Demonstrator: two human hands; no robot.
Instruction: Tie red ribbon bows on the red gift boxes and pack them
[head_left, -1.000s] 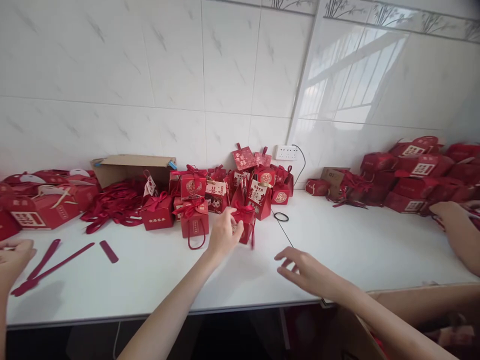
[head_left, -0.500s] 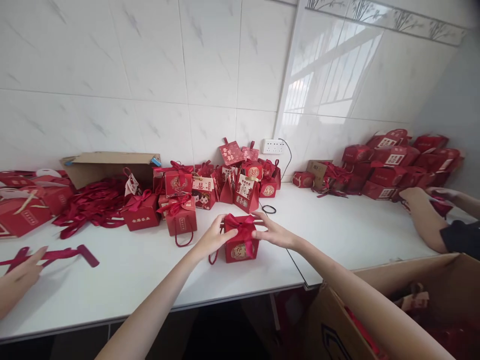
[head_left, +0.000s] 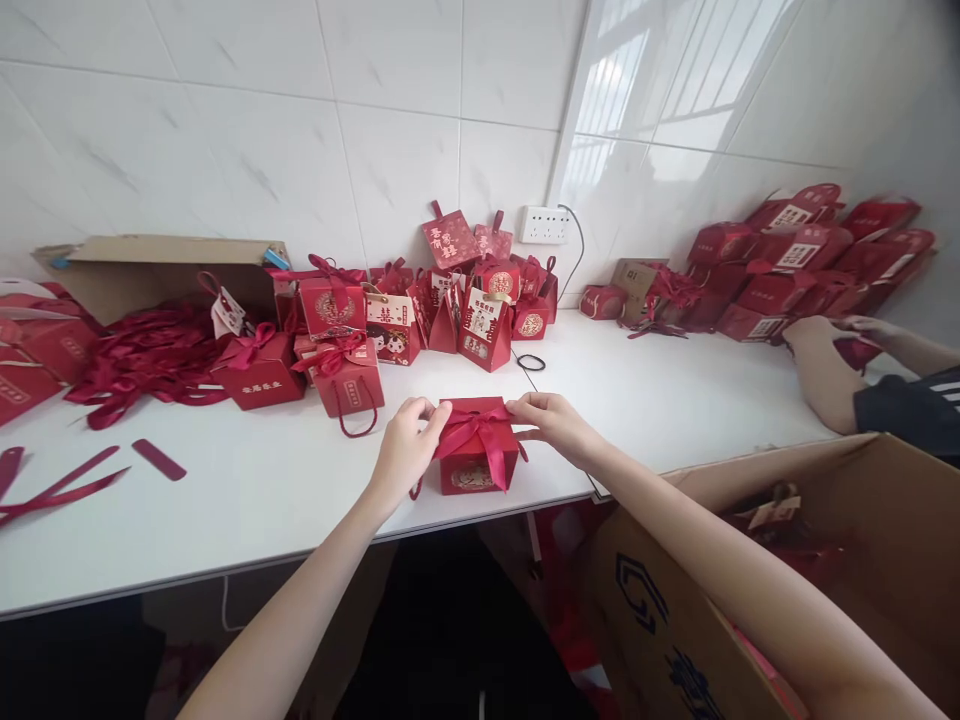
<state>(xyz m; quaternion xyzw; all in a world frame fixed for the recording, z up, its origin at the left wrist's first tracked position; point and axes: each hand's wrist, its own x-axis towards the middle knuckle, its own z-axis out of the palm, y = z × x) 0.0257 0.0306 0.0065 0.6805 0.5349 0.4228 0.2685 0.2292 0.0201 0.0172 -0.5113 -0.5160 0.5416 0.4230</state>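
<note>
A red gift box (head_left: pixel 477 476) with gold print on its front stands upright near the table's front edge, directly before me. A satin ribbon bow (head_left: pixel 478 432) lies across its top, one tail hanging down the front. My left hand (head_left: pixel 409 440) pinches the bow's left loop between thumb and fingers. On the other side, my right hand (head_left: pixel 551 420) pinches the bow's right loop at the box's top corner. Part of a red cord handle shows below my left hand.
Finished-looking red boxes (head_left: pixel 341 380) and a ribbon pile (head_left: pixel 161 365) line the wall side. Loose ribbon strips (head_left: pixel 60 490) lie left. A large cardboard carton (head_left: pixel 660 600) stands at the front right. Beyond it, a co-worker's hands (head_left: pixel 821 335) handle a red box beside stacked boxes (head_left: pixel 787 260).
My view has tilted downward. My hands have shifted from around the box's top to the bow's two loops, now spread sideways. The other person's hand at the left has left view.
</note>
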